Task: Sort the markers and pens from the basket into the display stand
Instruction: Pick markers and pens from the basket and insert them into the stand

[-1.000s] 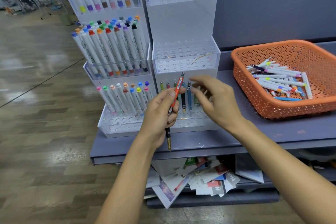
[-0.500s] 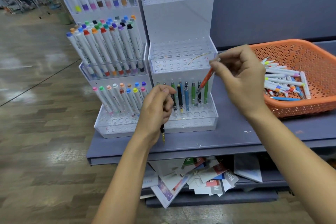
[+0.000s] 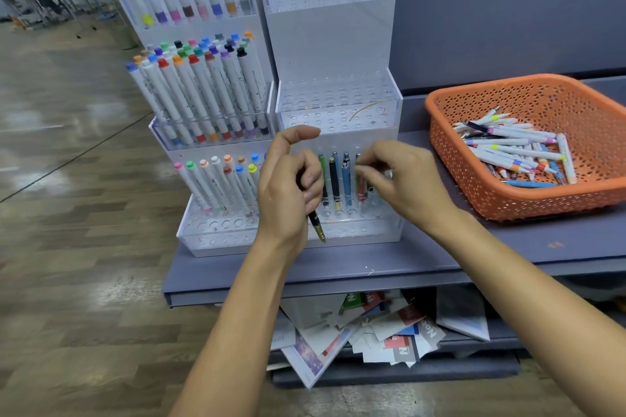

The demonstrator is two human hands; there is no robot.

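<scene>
Left hand [image 3: 288,193] curls its fingers round a black pen [image 3: 316,225], thumb lifted, with the gold tip pointing down in front of the bottom tier of the display stand [image 3: 338,101]. Right hand [image 3: 403,179], just beside it, pinches the top of an orange pen [image 3: 361,188] standing upright in that tier's row of pens. Well to the right, the basket [image 3: 508,203] holds a heap of markers [image 3: 515,149] on the grey shelf [image 3: 440,257]
</scene>
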